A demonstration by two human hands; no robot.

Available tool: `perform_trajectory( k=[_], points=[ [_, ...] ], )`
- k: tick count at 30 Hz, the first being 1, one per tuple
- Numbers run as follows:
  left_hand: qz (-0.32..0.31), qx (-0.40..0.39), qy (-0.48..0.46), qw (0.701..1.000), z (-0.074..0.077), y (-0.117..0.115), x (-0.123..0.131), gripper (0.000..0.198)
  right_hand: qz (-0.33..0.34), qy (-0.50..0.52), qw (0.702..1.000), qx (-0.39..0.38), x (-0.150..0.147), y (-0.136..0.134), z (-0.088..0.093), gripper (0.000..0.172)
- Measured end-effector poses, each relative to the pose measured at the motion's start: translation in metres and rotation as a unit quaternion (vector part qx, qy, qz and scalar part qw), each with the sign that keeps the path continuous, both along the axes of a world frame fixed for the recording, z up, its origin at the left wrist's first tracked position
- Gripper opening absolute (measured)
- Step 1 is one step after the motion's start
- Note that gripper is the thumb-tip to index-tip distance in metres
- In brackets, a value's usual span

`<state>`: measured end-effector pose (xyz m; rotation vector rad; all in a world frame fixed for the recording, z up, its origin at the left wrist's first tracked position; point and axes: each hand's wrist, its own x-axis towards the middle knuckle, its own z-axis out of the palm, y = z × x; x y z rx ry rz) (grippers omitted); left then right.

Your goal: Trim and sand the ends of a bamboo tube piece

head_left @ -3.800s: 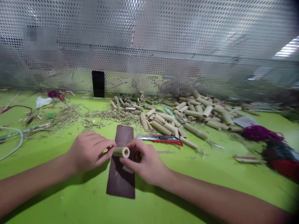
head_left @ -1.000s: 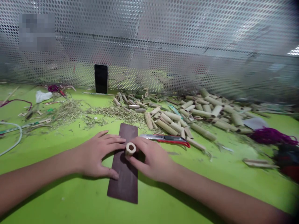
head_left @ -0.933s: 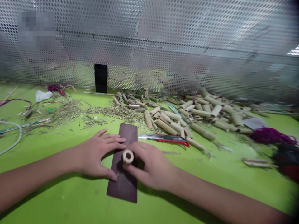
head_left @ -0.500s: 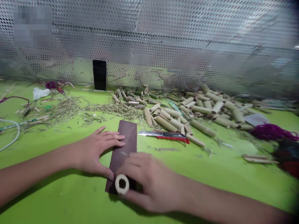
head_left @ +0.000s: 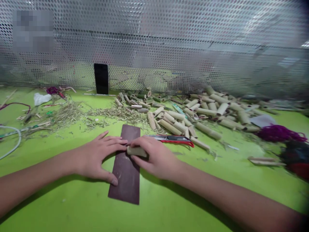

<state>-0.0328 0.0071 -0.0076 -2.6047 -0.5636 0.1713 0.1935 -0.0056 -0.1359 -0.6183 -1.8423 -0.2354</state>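
A dark brown strip of sandpaper lies flat on the green table. My left hand rests on its left edge, fingers spread, with fingertips and thumb pressing on the strip. In my right hand is a short piece of bamboo tube, gripped between thumb and fingers against the upper half of the sandpaper. The tube's far end is covered by the fingers. Just behind my right hand lies a utility knife with a red handle, its blade tip partly hidden.
A pile of cut bamboo tubes spreads across the back right. Bamboo shavings lie at the back middle. A black phone leans on the perforated metal screen. Purple string sits at the right, a white cable at the left.
My right hand has moved away from me up the sandpaper with the bamboo tube, whose open end faced me before and now points left. My left hand has stayed in place.
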Motion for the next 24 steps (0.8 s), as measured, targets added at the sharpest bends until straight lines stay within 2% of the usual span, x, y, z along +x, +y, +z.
perform_trajectory(
  k=[6,11,16,19,24],
  points=[
    [0.021,-0.015,0.011,1.0,0.005,-0.001,0.001,0.096,-0.022,-0.063,0.998,0.009,0.014,0.013,0.009,0.018],
    [0.02,-0.025,0.018,0.999,0.009,-0.001,0.001,0.092,-0.088,-0.06,0.994,0.002,0.012,0.008,0.009,0.025],
    [0.036,-0.036,0.02,0.999,0.011,-0.004,0.004,0.092,-0.078,-0.084,0.993,0.026,0.018,0.008,0.011,0.035],
    [0.06,-0.046,0.029,0.997,0.013,-0.007,0.007,0.093,-0.117,-0.083,0.989,0.029,0.025,0.013,0.013,0.035],
    [0.087,-0.05,0.041,0.994,0.015,-0.01,0.009,0.095,-0.167,-0.101,0.981,0.006,0.012,0.005,0.007,0.037]
  ],
)
